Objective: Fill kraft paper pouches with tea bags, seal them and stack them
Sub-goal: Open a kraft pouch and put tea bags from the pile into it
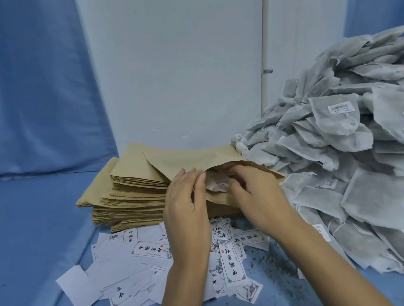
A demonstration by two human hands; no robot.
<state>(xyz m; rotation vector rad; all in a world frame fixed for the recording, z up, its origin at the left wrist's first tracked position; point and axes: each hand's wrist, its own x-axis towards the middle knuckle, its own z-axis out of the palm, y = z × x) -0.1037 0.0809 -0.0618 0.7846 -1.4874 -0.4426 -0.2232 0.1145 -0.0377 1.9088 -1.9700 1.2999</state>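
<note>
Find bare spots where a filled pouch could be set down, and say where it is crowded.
Free: the blue cloth left of the pouch stack and the labels, out to the curtain. Crowded: the tea bag heap on the right, labels in the middle.

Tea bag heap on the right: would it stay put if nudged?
Probably not as one lump: the tea bags lie loosely overlapped in a steep pile, so some would likely slide off. Each looks limp and light, its thin fabric creased.

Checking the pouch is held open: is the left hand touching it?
Touching. The head view shows the left hand pinching the pouch at its mouth edge, while the right hand holds a tea bag inside.
</note>
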